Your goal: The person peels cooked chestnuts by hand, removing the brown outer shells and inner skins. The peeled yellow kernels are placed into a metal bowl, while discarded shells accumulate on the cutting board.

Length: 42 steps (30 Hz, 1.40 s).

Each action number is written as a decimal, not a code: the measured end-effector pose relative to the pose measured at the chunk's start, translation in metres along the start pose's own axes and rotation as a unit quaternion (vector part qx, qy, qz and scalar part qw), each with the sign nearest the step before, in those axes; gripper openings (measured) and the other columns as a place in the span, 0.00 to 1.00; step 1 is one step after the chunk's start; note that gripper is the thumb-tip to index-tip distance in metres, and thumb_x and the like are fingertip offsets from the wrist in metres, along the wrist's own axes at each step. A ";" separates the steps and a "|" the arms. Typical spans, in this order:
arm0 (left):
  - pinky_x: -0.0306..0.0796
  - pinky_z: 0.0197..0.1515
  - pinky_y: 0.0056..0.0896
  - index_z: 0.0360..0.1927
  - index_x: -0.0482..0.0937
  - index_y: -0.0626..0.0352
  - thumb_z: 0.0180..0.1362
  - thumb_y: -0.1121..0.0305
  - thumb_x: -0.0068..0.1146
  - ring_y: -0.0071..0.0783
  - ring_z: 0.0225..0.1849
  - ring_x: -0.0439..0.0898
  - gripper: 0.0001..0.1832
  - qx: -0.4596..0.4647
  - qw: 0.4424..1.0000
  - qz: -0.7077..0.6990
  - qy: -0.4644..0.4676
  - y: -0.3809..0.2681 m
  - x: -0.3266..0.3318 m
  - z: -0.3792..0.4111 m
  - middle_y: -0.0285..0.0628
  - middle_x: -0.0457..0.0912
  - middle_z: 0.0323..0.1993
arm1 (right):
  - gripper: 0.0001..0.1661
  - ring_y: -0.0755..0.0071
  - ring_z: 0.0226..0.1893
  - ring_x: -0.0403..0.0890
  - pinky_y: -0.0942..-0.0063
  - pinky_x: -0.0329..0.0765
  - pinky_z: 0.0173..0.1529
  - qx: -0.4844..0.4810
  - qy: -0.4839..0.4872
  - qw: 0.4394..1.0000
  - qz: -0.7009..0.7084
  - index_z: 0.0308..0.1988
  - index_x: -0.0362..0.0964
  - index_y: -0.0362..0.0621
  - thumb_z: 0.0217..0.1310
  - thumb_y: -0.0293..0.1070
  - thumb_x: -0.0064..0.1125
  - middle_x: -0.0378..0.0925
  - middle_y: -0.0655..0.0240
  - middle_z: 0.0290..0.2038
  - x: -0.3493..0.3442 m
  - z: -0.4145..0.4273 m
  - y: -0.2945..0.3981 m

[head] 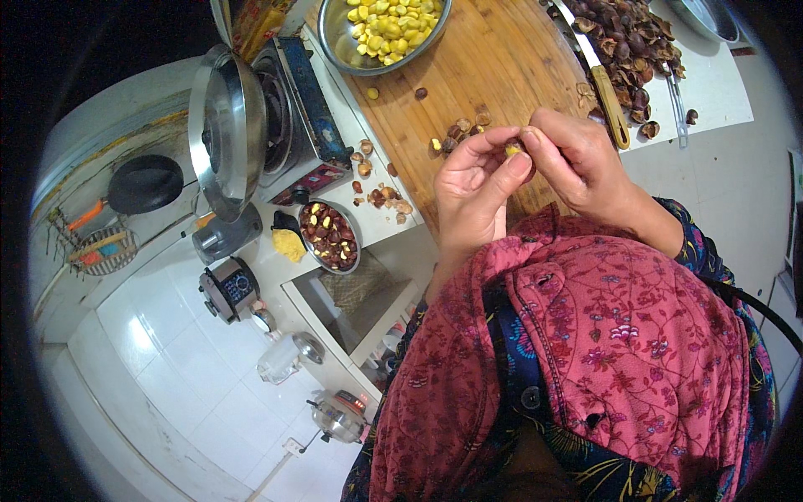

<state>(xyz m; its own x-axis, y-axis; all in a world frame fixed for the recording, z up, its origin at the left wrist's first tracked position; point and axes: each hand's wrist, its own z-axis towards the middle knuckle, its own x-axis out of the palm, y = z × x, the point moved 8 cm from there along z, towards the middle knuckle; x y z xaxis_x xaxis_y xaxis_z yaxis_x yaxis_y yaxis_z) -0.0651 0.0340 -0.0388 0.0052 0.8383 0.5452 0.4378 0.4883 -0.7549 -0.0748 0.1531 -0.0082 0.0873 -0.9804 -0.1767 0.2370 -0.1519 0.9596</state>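
Note:
My left hand (pixel 478 182) holds a partly peeled chestnut (pixel 513 149) between thumb and fingers, its yellow flesh showing beside brown shell. The thumb and forefinger of my right hand (pixel 574 157) pinch at the top of the same nut. Both hands are over the near edge of a wooden cutting board (pixel 495 56). Just beyond my left hand lie several brown chestnuts and shell pieces (pixel 463 128). A steel bowl (pixel 325 39) of peeled yellow chestnuts (pixel 401 28) stands at the board's far left.
Right of the board lie a wooden-handled knife (pixel 610 106), a pile of brown shells (pixel 627 56) and a metal utensil (pixel 677 110). To the left are a gas stove (pixel 304 125), a large steel lid (pixel 244 138) and an oval bowl (pixel 356 251) of brown chestnuts.

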 end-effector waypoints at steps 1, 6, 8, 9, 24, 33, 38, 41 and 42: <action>0.74 0.47 0.24 0.48 0.73 0.67 0.56 0.80 0.55 0.24 0.43 0.77 0.15 -0.002 1.000 -0.004 0.000 0.000 -0.002 -0.001 0.41 0.77 0.43 | 0.14 0.66 0.17 0.65 0.70 0.61 0.22 0.014 0.001 1.000 0.017 0.25 0.63 0.37 0.64 0.32 0.48 0.60 0.62 0.17 0.000 -0.001 0.000; 0.76 0.46 0.22 0.50 0.72 0.66 0.59 0.78 0.51 0.28 0.43 0.79 0.15 -0.039 0.998 -0.048 0.015 0.005 -0.007 0.002 0.43 0.77 0.44 | 0.17 0.81 0.19 0.63 0.79 0.61 0.24 0.126 -0.014 0.962 0.240 0.26 0.64 0.40 0.68 0.38 0.45 0.60 0.75 0.17 0.007 -0.007 -0.024; 0.77 0.45 0.21 0.51 0.72 0.65 0.59 0.77 0.51 0.29 0.43 0.79 0.15 -0.054 0.995 -0.079 0.014 0.009 -0.006 0.005 0.44 0.77 0.45 | 0.18 0.85 0.20 0.62 0.82 0.60 0.24 0.159 -0.018 0.929 0.334 0.27 0.64 0.43 0.69 0.40 0.44 0.60 0.79 0.18 0.010 -0.006 -0.027; 0.77 0.45 0.21 0.51 0.72 0.65 0.60 0.77 0.51 0.29 0.43 0.79 0.15 -0.059 0.993 -0.100 0.017 0.010 -0.006 0.005 0.44 0.77 0.45 | 0.17 0.85 0.20 0.62 0.83 0.60 0.24 0.177 -0.021 0.916 0.359 0.27 0.65 0.44 0.69 0.41 0.44 0.60 0.79 0.18 0.010 -0.007 -0.031; 0.73 0.47 0.23 0.48 0.73 0.66 0.55 0.81 0.56 0.25 0.42 0.77 0.15 0.016 0.997 0.071 -0.034 -0.002 -0.004 0.004 0.41 0.78 0.41 | 0.18 0.60 0.20 0.70 0.69 0.64 0.24 0.004 0.010 0.997 -0.079 0.24 0.68 0.38 0.56 0.41 0.59 0.67 0.61 0.19 -0.023 0.005 -0.008; 0.74 0.40 0.24 0.42 0.74 0.68 0.54 0.81 0.58 0.23 0.35 0.77 0.11 -0.017 0.998 0.051 -0.020 0.001 -0.001 -0.004 0.40 0.79 0.34 | 0.20 0.51 0.21 0.70 0.61 0.64 0.26 -0.042 0.055 0.995 -0.073 0.22 0.65 0.36 0.64 0.39 0.45 0.67 0.54 0.18 -0.006 0.005 0.002; 0.75 0.39 0.23 0.43 0.74 0.69 0.56 0.81 0.57 0.24 0.35 0.78 0.11 -0.015 0.997 0.064 -0.025 0.005 -0.004 -0.005 0.42 0.79 0.36 | 0.20 0.53 0.20 0.70 0.63 0.65 0.26 -0.040 0.020 0.997 -0.070 0.23 0.67 0.35 0.66 0.36 0.44 0.67 0.56 0.18 -0.009 0.002 -0.002; 0.75 0.41 0.23 0.44 0.74 0.69 0.57 0.81 0.55 0.24 0.38 0.79 0.11 -0.008 0.998 0.061 -0.022 0.000 0.004 -0.005 0.43 0.79 0.39 | 0.20 0.57 0.20 0.71 0.67 0.66 0.25 0.007 0.012 1.000 -0.001 0.25 0.68 0.35 0.67 0.36 0.42 0.68 0.57 0.18 -0.009 0.000 -0.007; 0.75 0.42 0.23 0.44 0.74 0.69 0.57 0.81 0.55 0.25 0.39 0.79 0.11 0.004 0.997 0.071 -0.013 -0.002 0.005 -0.006 0.44 0.79 0.39 | 0.20 0.59 0.20 0.72 0.68 0.66 0.25 0.027 0.013 0.999 0.029 0.26 0.68 0.34 0.68 0.37 0.42 0.68 0.58 0.18 -0.009 -0.001 -0.010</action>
<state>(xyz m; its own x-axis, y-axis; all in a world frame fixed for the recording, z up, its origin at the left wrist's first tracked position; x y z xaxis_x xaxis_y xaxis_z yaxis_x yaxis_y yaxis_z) -0.0610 0.0356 -0.0323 0.0429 0.9049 0.4235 0.4268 0.3667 -0.8267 -0.0768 0.1635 -0.0161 0.1245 -0.9842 -0.1258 0.1775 -0.1026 0.9787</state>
